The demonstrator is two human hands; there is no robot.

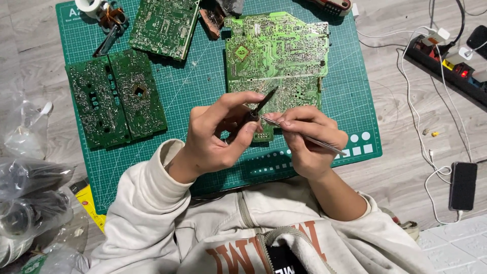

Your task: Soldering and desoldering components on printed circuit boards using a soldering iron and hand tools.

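Two bare hands meet over a green cutting mat [213, 86], just below the large bright-green circuit board [276, 56] that lies solder side up near the mat's middle. Left hand [215, 137] is curled closed around a small dark part, its thumb and fingers pinching a thin dark tool [266, 100] that points up toward the board; the part itself is mostly hidden by the fingers and hard to make out. Right hand [309, 142] is closed on silver tweezers [304, 136], whose tips meet the left hand's fingertips. Left of the big board lie a pair of dark-green circuit boards [116, 96] side by side, and another green board [165, 25] sits above them, cut off by the picture's top edge. A tape roll [91, 5] at the mat's upper left corner is also cut off. Clear crumpled plastic bags [30, 193] lie off the mat's left edge, contents blurred. Right of the mat are a power strip [451, 66] with white plugs and cables, and a black phone [462, 185] on a white cable.
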